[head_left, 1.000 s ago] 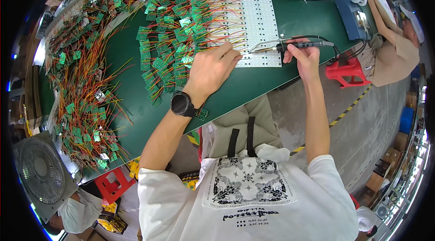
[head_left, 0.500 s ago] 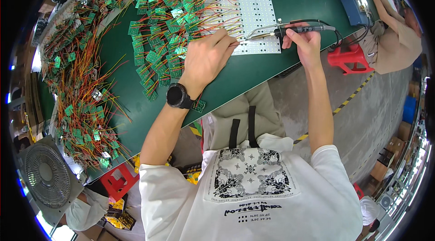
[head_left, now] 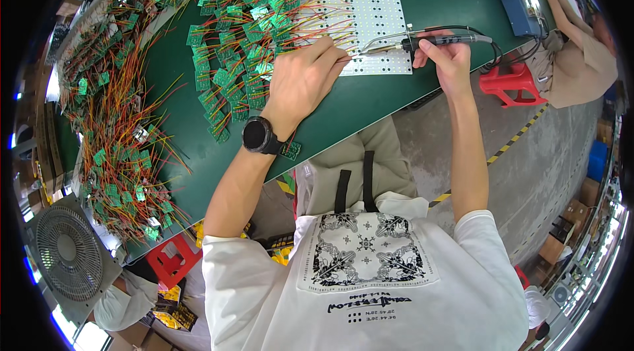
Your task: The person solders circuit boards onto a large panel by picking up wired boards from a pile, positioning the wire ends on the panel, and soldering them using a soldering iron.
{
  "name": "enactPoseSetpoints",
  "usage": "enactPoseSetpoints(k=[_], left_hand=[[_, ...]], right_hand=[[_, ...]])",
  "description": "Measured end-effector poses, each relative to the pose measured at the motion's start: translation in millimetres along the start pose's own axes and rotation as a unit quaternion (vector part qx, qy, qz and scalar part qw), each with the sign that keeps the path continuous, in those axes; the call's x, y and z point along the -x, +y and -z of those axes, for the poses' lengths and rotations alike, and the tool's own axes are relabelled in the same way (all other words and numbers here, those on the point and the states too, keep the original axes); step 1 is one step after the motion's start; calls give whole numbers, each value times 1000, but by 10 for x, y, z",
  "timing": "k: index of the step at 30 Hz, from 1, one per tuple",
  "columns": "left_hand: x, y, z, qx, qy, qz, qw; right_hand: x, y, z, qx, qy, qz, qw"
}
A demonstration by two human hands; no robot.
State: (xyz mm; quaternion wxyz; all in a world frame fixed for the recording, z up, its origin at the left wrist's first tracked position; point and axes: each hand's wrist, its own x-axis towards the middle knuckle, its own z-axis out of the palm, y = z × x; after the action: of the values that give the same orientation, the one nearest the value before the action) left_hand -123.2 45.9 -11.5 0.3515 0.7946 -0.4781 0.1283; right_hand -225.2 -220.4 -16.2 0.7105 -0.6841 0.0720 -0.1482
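My left hand [head_left: 300, 83], with a black watch on its wrist, is closed in a pinch at the near left part of a white panel [head_left: 378, 11] dotted with small chips. A thin wire seems to be between its fingertips. In my right hand [head_left: 450, 64] is a soldering iron [head_left: 439, 40] with a thin metal feed tube above it. The iron's tip points left and meets the panel just beside my left fingertips. Red and yellow wires run from the panel to rows of small green circuit boards [head_left: 228, 80]. Another green board [head_left: 290, 150] lies under my left wrist.
A large heap of wired boards [head_left: 125, 146] covers the left of the green table [head_left: 191, 182]. A blue soldering station [head_left: 515, 1] with a solder spool stands at the back right. A co-worker [head_left: 581, 73] sits beyond a red stool [head_left: 512, 85]. At lower left is a grey fan [head_left: 66, 245].
The view has shifted slightly. Both hands keep nearly the same pose, with the iron's tip still by my left fingertips.
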Motion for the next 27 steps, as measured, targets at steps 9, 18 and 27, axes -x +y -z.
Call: enactPoseSetpoints(k=[9, 18, 27], left_hand=[[13, -14, -12, 0, -4, 3, 1000], [24, -10, 1, -1, -8, 6, 1000], [17, 18, 3, 5, 3, 2, 1000]], right_hand=[[2, -23, -17, 10, -3, -3, 1000], [9, 14, -14, 9, 7, 2, 1000], [-6, 49, 8, -39, 58, 36, 997]])
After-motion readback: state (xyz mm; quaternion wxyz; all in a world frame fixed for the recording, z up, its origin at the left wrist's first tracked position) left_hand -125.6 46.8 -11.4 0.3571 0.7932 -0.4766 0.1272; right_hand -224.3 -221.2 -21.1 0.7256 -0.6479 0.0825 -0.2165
